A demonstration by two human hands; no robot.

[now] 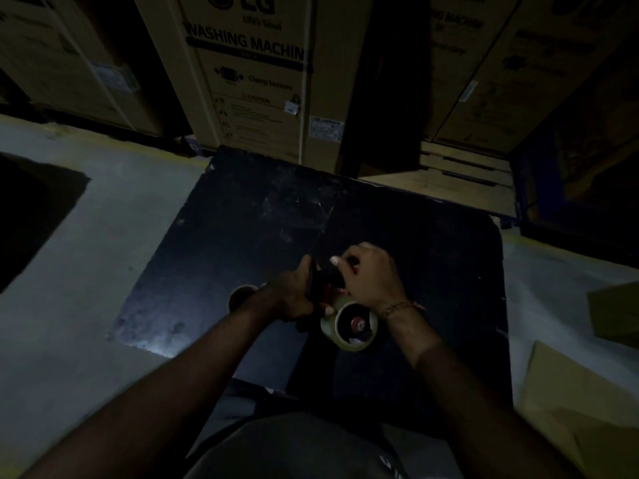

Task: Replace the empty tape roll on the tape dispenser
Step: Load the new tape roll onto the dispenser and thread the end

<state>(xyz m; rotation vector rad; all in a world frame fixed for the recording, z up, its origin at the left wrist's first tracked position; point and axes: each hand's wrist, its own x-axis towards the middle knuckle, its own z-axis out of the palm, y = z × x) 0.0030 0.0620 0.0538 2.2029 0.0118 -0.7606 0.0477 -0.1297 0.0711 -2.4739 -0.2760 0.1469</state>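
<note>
A black and red tape dispenser (325,283) is held above the dark table (242,236). A pale tape roll (332,323) sits on the dispenser's red hub at its near end. My left hand (294,295) grips the dispenser's body from the left. My right hand (371,274) curls over the dispenser's front part from the right, fingers pinching it; what lies under them is hidden. A dim brown ring, seemingly an empty roll core (242,295), lies on the table just left of my left wrist.
Large cardboard washing-machine boxes (256,74) stand behind the table, with wooden pallets (463,167) at the right. Flat cardboard pieces (567,392) lie on the grey floor (69,305) to the right. The scene is dark.
</note>
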